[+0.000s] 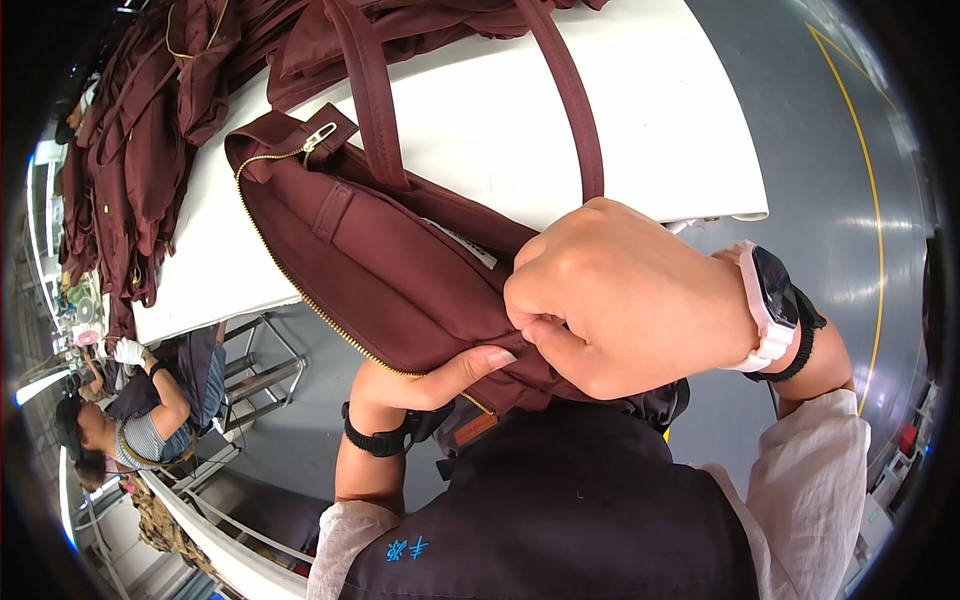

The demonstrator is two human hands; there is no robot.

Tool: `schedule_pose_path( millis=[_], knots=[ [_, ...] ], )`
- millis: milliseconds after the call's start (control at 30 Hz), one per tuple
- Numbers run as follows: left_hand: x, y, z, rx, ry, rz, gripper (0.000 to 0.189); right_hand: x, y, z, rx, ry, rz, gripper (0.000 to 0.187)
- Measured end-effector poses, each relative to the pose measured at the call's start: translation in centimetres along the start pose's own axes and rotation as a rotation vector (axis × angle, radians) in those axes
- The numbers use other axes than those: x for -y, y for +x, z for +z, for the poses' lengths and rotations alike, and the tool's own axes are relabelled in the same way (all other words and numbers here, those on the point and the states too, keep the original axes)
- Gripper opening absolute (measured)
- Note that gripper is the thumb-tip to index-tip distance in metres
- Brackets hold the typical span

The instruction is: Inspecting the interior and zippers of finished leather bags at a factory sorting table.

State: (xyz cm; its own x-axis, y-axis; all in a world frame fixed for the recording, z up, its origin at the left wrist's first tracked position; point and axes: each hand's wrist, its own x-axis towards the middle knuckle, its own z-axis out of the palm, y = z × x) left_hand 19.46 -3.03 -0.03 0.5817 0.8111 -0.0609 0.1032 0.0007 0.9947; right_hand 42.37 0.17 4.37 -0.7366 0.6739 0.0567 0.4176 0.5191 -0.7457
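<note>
A maroon fabric bag hangs unzipped between my hands at the edge of the white table, its brass zipper teeth curving along the near rim. The metal zipper pull lies at the bag's far left end. My left hand grips the near rim, thumb on the inside and the other fingers hidden beneath. With fingertips pinched at the bag's right end, my right hand covers what it holds there. A white label shows inside, and two maroon handles reach over the table.
More maroon bags are heaped along the far and left parts of the white table. A metal-framed stool stands below its left edge. Beyond, at the left, a co-worker wears a white glove. Grey floor with a yellow line lies to the right.
</note>
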Motion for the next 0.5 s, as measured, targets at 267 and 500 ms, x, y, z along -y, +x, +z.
schedule_pose_path(
  millis=[267,500],
  knots=[
    [0.2,0.4,0.7,-0.09,-0.121,0.008,0.024,-1.1,0.0,0.5,-0.074,0.238,0.028,0.007],
    [0.1,0.4,0.5,-0.087,-0.094,0.022,0.024,-1.6,0.0,-0.2,0.039,0.406,0.086,0.005]
  ],
)
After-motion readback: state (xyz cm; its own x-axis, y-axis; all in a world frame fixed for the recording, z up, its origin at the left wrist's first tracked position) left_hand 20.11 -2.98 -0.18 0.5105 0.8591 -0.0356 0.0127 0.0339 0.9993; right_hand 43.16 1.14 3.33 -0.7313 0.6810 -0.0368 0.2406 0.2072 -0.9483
